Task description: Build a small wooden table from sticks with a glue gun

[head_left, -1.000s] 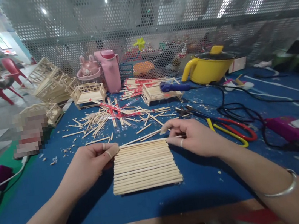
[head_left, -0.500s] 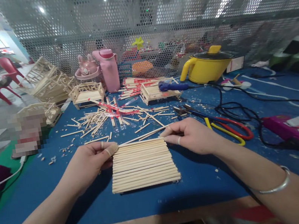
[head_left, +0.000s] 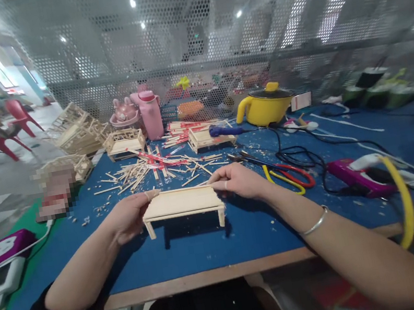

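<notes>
A small table-like piece made of thin wooden sticks [head_left: 181,202] is held between both hands, its slatted top tilted towards me. Two short legs show below its near edge, with a shadow on the blue mat beneath. My left hand [head_left: 131,214] grips the far left corner, fingers closed on it. At the far right corner, my right hand [head_left: 237,181] pinches the edge between thumb and fingers. White wraps show on fingers of both hands. Just beyond lies a pile of loose wooden sticks [head_left: 134,173].
Pliers with red and yellow handles [head_left: 294,176] lie right of my right hand. Behind stand stick-built model frames [head_left: 124,143], a pink bottle [head_left: 150,114], a yellow pot [head_left: 268,106] and a blue tool [head_left: 224,130]. Black cables and a purple power strip [head_left: 357,177] are at right.
The stick piece has been lifted and tilted, so its front legs now show and its top looks flatter. Both hands have kept their hold. The camera view has shifted.
</notes>
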Tool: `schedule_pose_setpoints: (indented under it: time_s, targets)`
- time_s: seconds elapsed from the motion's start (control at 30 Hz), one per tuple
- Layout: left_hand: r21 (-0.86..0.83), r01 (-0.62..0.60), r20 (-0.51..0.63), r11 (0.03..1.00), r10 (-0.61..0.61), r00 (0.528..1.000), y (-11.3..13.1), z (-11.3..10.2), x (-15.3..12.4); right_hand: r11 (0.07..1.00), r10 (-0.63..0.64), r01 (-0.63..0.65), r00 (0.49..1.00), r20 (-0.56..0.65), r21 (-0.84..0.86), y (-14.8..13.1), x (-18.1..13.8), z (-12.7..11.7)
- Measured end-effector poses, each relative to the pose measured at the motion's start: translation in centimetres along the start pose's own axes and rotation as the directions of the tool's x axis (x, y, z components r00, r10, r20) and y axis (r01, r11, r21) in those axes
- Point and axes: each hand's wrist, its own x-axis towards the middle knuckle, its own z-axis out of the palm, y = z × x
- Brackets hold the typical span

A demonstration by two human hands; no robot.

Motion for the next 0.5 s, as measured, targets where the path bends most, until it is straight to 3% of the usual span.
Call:
schedule_pose_setpoints:
  time_s: [0.17, 0.5]
  targets:
    - [0.002, -0.018, 0.044, 1.0, 0.018, 0.999, -0.1, -0.1, -0.1, 0.999, -0.026, 0.026, 1.0, -0.013, 0.048, 0.2, 0.1, -0.5]
    - [0.193, -0.053, -0.069, 0.98, 0.068, 0.995, -0.5, 0.4, -1.0, 0.997, -0.044, 0.046, 0.999, 0.033, -0.069, 1.0, 0.3, -0.7]
